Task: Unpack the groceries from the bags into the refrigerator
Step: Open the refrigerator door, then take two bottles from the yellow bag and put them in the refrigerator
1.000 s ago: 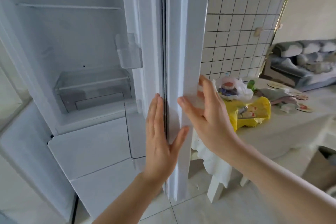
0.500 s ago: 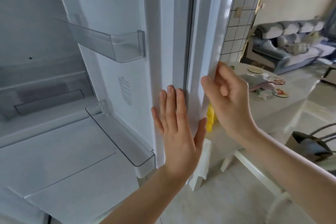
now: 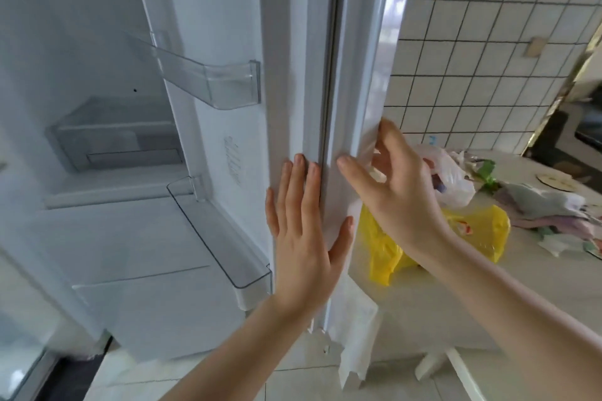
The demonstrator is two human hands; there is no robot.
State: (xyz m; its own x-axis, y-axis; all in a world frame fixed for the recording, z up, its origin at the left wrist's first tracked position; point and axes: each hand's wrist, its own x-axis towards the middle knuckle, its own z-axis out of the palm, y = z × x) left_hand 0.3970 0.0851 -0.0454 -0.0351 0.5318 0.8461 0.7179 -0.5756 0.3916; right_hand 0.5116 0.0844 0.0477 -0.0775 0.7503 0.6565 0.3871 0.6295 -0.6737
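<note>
The white refrigerator door [image 3: 355,81] stands open edge-on in front of me, its clear shelves [image 3: 228,85] bare. My left hand [image 3: 303,234] lies flat against the door's inner edge, fingers apart. My right hand [image 3: 394,192] curls around the door's outer edge, thumb on the near face. The refrigerator's inside [image 3: 81,75] at left holds a clear drawer [image 3: 114,137] and no food. Behind my right hand, a yellow grocery bag [image 3: 482,231] and a white plastic bag [image 3: 452,179] lie on the table.
A white table [image 3: 488,296] with a cloth stands right of the door, against a white tiled wall [image 3: 488,42]. Folded fabric and coasters [image 3: 547,205] lie further back on it. Tiled floor [image 3: 293,381] shows below.
The door has swung further open, showing more of its inner shelves. Both hands stayed on its edge. My view turned back so the bags on the table show again.
</note>
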